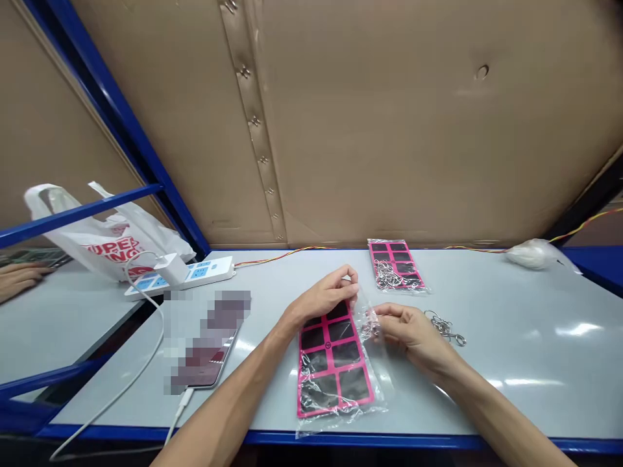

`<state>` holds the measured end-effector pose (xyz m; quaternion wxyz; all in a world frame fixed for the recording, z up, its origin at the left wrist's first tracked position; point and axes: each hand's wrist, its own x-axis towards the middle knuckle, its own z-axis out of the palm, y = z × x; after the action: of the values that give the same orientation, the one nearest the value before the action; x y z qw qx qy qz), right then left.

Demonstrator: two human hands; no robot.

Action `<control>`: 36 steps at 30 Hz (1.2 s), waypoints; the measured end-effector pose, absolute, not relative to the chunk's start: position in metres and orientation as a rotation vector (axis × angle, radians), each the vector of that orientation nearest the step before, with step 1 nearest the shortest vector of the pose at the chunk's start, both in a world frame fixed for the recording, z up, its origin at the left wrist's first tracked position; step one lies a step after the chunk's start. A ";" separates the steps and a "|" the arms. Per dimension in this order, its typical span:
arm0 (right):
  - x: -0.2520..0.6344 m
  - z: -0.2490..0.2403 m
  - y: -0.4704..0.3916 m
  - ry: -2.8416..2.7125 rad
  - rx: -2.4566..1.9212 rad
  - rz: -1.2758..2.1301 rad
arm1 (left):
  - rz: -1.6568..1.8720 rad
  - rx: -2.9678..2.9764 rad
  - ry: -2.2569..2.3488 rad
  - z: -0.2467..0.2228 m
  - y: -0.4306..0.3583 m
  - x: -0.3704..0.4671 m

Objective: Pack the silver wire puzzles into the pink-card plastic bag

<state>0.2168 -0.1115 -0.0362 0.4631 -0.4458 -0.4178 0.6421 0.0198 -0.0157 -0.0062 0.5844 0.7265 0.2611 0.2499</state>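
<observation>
A clear plastic bag (381, 363) lies before me with a pink-framed panel (328, 345) of dark rectangles inside. My left hand (328, 297) is closed on the bag's far end, thumb and fingers pinched together. Beside the bag's right edge, my right hand (403, 329) pinches small shiny metal hooks (370, 324), partly hidden by fingers and plastic. More metal hooks (445, 327) lie loose on the table just right of that hand. Farther back rests a second bagged pink-and-black panel (396, 264), with a heap of metal hooks (387, 275) on its lower part.
On the left are a phone (211, 350) with a white cable (156, 350), a power strip (207, 269) with a charger (171, 269), and a white shopping bag (117, 237). A white bundle (533, 254) lies back right. Another person's hand (19, 279) shows at far left.
</observation>
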 end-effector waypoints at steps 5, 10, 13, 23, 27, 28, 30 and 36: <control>0.208 -0.024 -0.117 -0.975 -1.005 1.739 | 0.559 1.733 0.656 -0.009 -0.014 0.023; 0.201 -0.014 -0.130 -0.821 -0.865 1.969 | 0.598 1.712 0.635 -0.010 -0.011 0.021; 0.200 -0.013 -0.135 -0.810 -0.789 2.024 | 0.596 1.680 0.615 -0.010 -0.011 0.020; 0.227 -0.019 -0.141 -1.149 -1.075 1.639 | 0.604 1.700 0.615 -0.008 -0.008 0.017; 0.271 -0.018 -0.138 -1.551 -1.449 1.054 | 0.612 1.737 0.664 -0.007 -0.010 0.017; 0.282 -0.016 -0.137 -1.649 -1.543 0.898 | 0.613 1.740 0.673 -0.007 -0.010 0.017; 0.303 -0.013 -0.136 -1.833 -1.655 0.684 | 0.615 1.740 0.682 -0.007 -0.011 0.017; 0.326 -0.019 -0.132 -2.176 -1.703 0.553 | 0.629 1.716 0.688 -0.006 -0.012 0.017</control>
<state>0.3256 -0.1318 -0.0187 0.1611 -0.5965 -0.7621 0.1935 0.0174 -0.0121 -0.0058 0.5601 0.7279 0.2918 0.2670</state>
